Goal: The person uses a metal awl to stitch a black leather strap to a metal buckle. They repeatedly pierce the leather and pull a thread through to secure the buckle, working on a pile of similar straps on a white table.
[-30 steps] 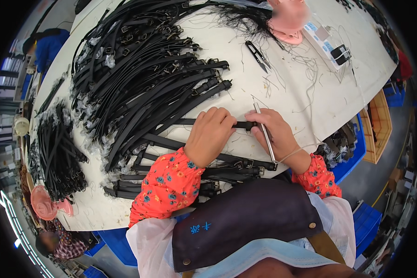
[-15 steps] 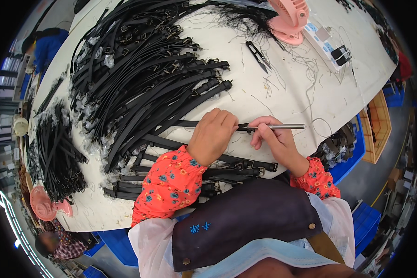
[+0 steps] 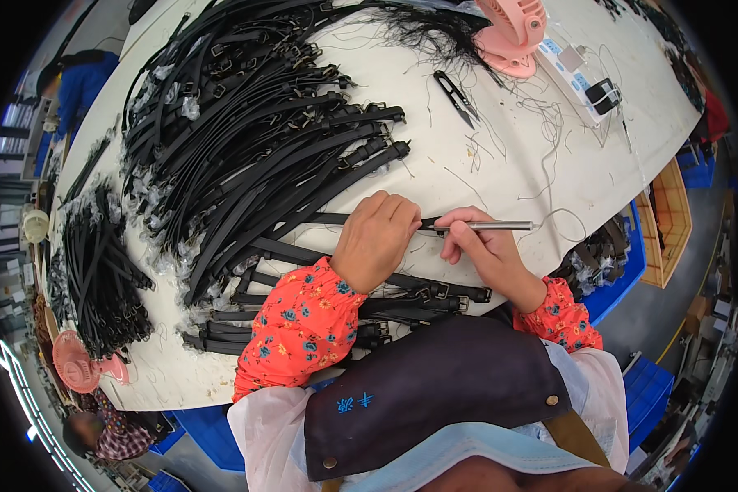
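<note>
My left hand (image 3: 375, 234) is closed on a black strap (image 3: 328, 218) lying across the bench. My right hand (image 3: 480, 246) grips a slim silver pen-like tool (image 3: 512, 225) with a pale cord (image 3: 582, 224); it lies nearly horizontal, its tip at the strap just right of my left fingers. Part of the strap is hidden under my hands. More black buckled straps (image 3: 238, 156) lie piled left of and above my hands, with others (image 3: 385, 307) below them. Black thread snips (image 3: 459, 98) rest above my right hand.
On the pale table (image 3: 640, 148) are two pink fans (image 3: 517, 41), a power strip (image 3: 590, 94) and loose black threads (image 3: 435, 33). A blue bin (image 3: 623, 291) and wooden crate (image 3: 672, 225) stand at right. Other people (image 3: 86, 90) are at upper left and lower left (image 3: 119, 435).
The tool has swung from steep to nearly horizontal and shifted slightly left in the last half second. My right hand has turned with it. My left hand has barely moved.
</note>
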Tool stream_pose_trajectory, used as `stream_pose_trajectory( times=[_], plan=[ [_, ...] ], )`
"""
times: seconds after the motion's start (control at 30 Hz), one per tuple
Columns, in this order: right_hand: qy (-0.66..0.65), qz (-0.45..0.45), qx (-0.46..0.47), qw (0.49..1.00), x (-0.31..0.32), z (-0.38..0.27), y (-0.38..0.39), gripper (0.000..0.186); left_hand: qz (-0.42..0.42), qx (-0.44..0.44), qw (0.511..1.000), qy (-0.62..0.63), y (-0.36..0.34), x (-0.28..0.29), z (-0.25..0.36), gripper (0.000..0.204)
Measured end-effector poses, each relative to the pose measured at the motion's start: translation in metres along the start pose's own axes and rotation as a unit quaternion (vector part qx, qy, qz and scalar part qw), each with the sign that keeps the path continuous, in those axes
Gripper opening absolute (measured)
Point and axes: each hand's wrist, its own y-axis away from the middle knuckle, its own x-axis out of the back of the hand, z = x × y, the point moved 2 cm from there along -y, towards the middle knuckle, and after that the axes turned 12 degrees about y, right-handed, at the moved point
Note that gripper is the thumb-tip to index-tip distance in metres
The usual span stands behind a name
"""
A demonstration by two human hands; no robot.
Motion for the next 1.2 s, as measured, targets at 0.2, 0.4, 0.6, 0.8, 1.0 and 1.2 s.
stream_pose_trajectory(
  times=[0.2, 0.4, 0.6, 0.8, 1.0, 1.2],
  plan=[
    [0.007, -0.004, 0.01, 1.0, -0.0006, -0.0007, -0.0001, 0.025, 0.001, -0.005, 1.0, 0.0, 0.0, 0.0006, 0.0007, 0.018],
    [0.008, 0.005, 0.011, 1.0, 0.0002, -0.0007, 0.0002, 0.025, 0.013, 0.058, 0.997, 0.051, -0.0028, 0.0009, 0.002, 0.018],
    [0.018, 0.011, 0.008, 1.0, -0.0007, 0.0013, -0.0005, 0.026, 0.009, 0.034, 0.999, 0.014, -0.002, -0.0045, -0.0044, 0.011],
    [0.028, 0.011, 0.011, 0.999, -0.0019, 0.0002, -0.0008, 0.025, 0.005, 0.047, 0.999, 0.0, -0.0023, -0.0069, -0.0047, 0.01],
    [0.049, 0.007, 0.012, 0.999, -0.0011, -0.0031, -0.0017, 0.025, 0.007, 0.041, 0.999, 0.0, -0.0036, -0.0063, -0.0031, 0.011],
    [0.061, 0.007, 0.021, 0.998, -0.0017, -0.0042, -0.0013, 0.025, 0.004, 0.048, 0.999, 0.006, -0.0029, -0.0058, -0.0039, 0.01]
  ],
)
